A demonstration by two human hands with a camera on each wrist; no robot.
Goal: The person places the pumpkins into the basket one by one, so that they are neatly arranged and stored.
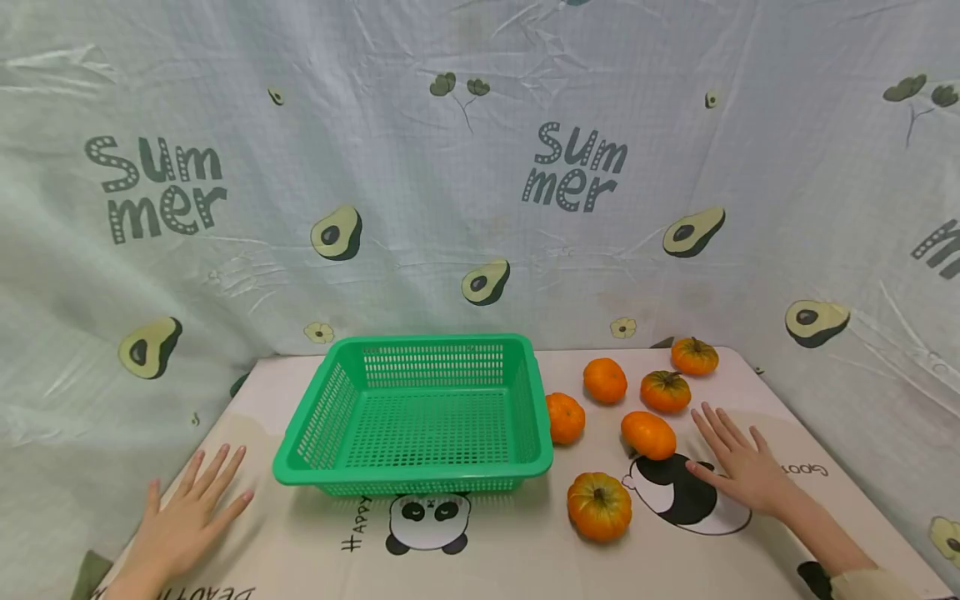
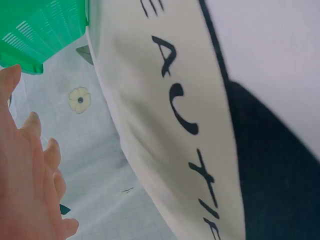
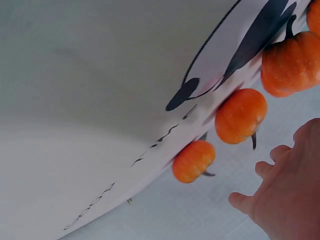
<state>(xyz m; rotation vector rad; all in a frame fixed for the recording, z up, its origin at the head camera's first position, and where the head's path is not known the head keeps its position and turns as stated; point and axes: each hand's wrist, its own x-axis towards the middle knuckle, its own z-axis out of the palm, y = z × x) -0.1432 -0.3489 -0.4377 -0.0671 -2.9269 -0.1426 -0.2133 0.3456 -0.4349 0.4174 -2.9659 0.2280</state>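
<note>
Fingers spread, my left hand [image 1: 178, 527] is over the left side of the table, apart from the green basket [image 1: 414, 478]; the left wrist view also shows this hand [image 2: 30, 175] holding nothing. On the right, my right hand [image 1: 742, 468] has its fingers stretched out and holds nothing. Nearest to it are an orange pumpkin [image 1: 648, 435] and a greenish-orange pumpkin [image 1: 665, 392]. Another pumpkin [image 1: 694, 357] sits at the back right corner. More orange pumpkins stand by the basket: one [image 1: 566, 418] beside its right wall, one [image 1: 604, 381] behind, and a ribbed one [image 1: 599, 507] in front.
The table [image 1: 510, 550] has a pale cover printed with pandas and lettering. Behind it and along both sides hangs a light curtain [image 1: 420, 167] with avocado prints. The perforated basket has only its bare floor showing inside.
</note>
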